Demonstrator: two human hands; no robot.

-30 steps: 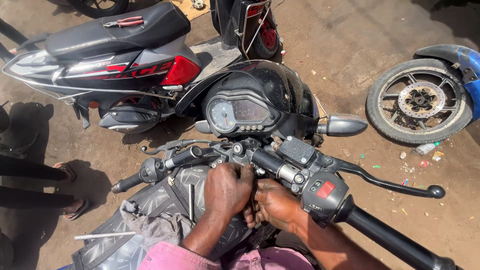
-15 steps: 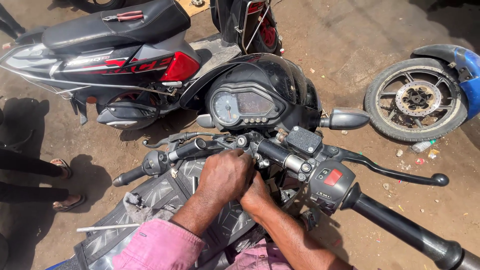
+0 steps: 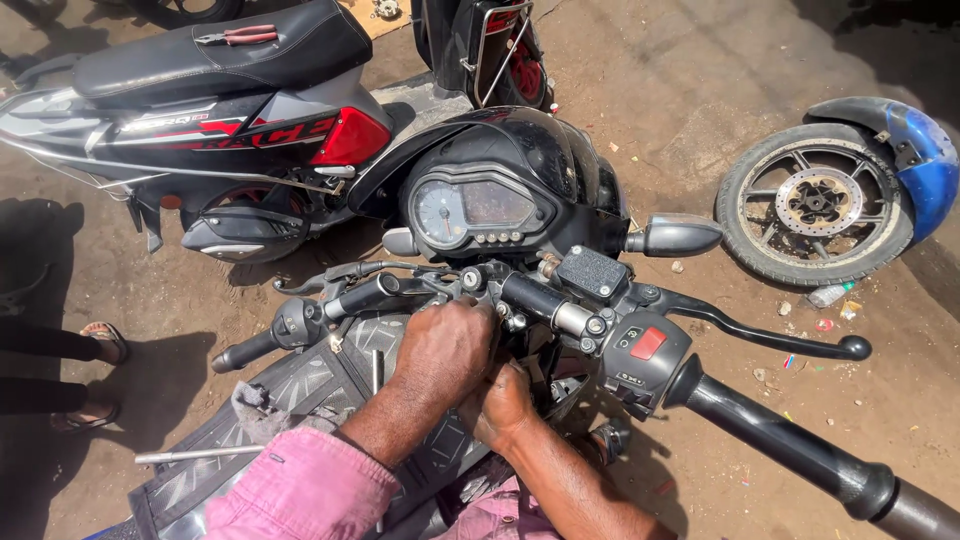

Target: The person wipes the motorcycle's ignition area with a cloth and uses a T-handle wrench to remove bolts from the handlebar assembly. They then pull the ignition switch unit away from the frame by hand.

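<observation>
- At the far left, a bystander's sandalled feet (image 3: 95, 345) stand on the dirt ground (image 3: 700, 90), well apart from the work.
- A thin metal rod (image 3: 200, 455) lies across the padded tank cover (image 3: 330, 400); keeping it there saves a reach for it.
- The left grip (image 3: 245, 350) and its lever (image 3: 330, 275) jut out to the left, untouched.
- The left hand (image 3: 445, 350) is curled into a fist over the middle of the handlebar (image 3: 540, 300), just below the gauge cluster (image 3: 470, 210). What it grips is hidden under the knuckles.
- The right hand (image 3: 500, 400) sits just beneath, touching the left, fingers closed around something in the gap by the steering stem; whether it pinches a tool or a fastener cannot be told.
- To do this well, it seems wise for one hand to brace the bar while the other turns in short, firm strokes, wrists clear of the cables.
- To the right, the switch box with the red button (image 3: 640, 350), the brake lever (image 3: 770, 335) and the right grip (image 3: 790, 445) stay free; leaning on them could swing the bar.
- A loose wheel (image 3: 815, 205) lies further right.
</observation>
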